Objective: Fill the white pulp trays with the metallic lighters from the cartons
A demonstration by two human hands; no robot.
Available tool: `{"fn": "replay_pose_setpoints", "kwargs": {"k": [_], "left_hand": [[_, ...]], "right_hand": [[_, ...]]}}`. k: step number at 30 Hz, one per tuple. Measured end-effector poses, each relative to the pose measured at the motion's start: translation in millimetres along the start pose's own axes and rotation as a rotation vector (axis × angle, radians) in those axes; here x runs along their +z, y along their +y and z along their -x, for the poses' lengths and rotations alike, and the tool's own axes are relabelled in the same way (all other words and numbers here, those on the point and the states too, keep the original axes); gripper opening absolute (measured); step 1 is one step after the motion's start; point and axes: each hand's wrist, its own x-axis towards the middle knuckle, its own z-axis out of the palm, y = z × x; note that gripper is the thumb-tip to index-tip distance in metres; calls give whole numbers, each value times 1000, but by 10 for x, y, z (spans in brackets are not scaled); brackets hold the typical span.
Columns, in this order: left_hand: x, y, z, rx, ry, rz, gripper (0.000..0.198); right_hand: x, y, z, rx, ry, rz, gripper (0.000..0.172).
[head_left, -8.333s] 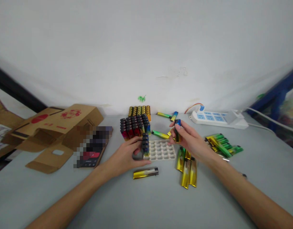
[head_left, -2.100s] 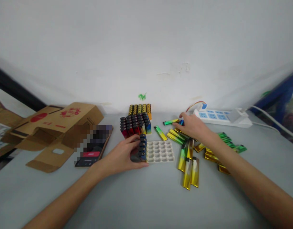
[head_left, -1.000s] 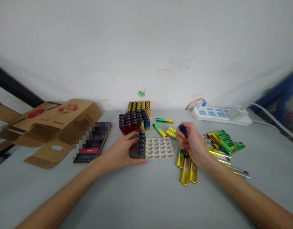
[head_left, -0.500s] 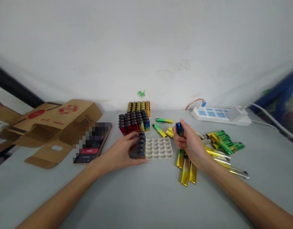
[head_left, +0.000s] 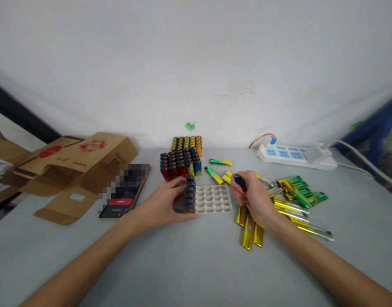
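A white tray [head_left: 214,198] of small oval cells lies in front of me, with a column of dark-blue lighters [head_left: 190,195] standing along its left end. My left hand [head_left: 165,198] is curled around that end, fingers behind and thumb in front, holding the tray and its lighters. To the right of the tray, my right hand [head_left: 252,194] is closed around a blue lighter [head_left: 240,182], its dark top showing above the fingers. Gold lighters [head_left: 248,232] lie below and beside this hand. Green and gold lighters [head_left: 296,189] are piled farther right.
Behind the tray stand a block of black-topped lighters [head_left: 180,162] and a gold-topped set [head_left: 186,143] by the wall. Two loose green-yellow lighters, one flat [head_left: 220,162], lie nearby. A phone [head_left: 125,192] and open carton [head_left: 87,157] are left; a power strip [head_left: 285,154] is back right.
My right hand has lowered slightly with the blue lighter, which has tilted in the fingers. My left hand stays at the tray's left end. The whole view has shifted a little.
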Motion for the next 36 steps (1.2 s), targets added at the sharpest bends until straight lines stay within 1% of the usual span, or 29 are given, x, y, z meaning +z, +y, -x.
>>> {"fn": "replay_pose_setpoints", "kwargs": {"k": [4,7,9,11,13,15,19,22,24,27,31,36], "left_hand": [[13,-2,0,-11,7,-11,48],[22,-6,-2,-10,7,-24,51],[21,-11,-1,10,2,-31,49],[16,-15,-1,24,-3,-34,47],[13,-19,-1,30,-4,-30,46],[14,-19,-1,27,4,-19,48],[29,-5,-5,13,23,-1,49],[47,8,-7,7,41,0,47],[61,9,-6,4,38,-2,46],[84,3,1,13,36,-10,45],[108,8,4,27,44,-15,45],[116,32,1,18,44,-3,44]], "right_hand": [[3,22,-3,3,-13,0,46],[13,27,-7,13,-38,-91,51],[22,43,-18,-30,-70,-165,55],[28,79,-34,-112,-93,-182,57],[30,125,-47,-182,-105,-131,53],[30,161,-47,-223,-122,-48,48],[59,140,-7,-262,-145,132,37],[114,88,2,-274,-155,158,34],[150,86,-20,-291,-137,122,34],[183,147,-69,-366,-67,123,31],[189,235,-85,-403,-12,235,25],[175,193,-57,-466,-38,433,17]]}}
